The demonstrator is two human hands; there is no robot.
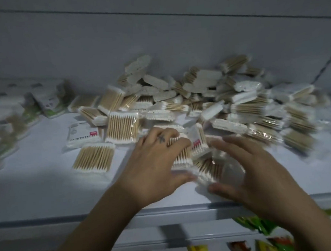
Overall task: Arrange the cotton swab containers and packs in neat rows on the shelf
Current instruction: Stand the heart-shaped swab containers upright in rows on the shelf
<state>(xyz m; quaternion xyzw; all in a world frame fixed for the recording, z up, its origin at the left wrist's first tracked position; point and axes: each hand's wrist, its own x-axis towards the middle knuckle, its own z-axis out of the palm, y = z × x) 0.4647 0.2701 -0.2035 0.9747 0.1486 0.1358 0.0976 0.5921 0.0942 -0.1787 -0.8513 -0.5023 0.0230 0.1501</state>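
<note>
A loose heap of clear cotton swab packs (213, 103) with wooden sticks covers the back and right of the white shelf (48, 190). My left hand (155, 164) lies on a few packs (182, 153) near the shelf's middle, fingers curved over them. My right hand (248, 168) is spread, fingers straight, beside a blurred pack (208, 169) lying between both hands. Three flat packs lie to the left: one (94, 158) in front, one (122, 128) behind it, and a labelled pack (83, 133).
Green and white swab packets (49, 102) stand in a blurred group at the far left. The shelf's front edge (69, 218) runs below my wrists. Colourful packages (264, 233) show on the lower shelf at the bottom right. A grey back wall (155, 38) rises behind the heap.
</note>
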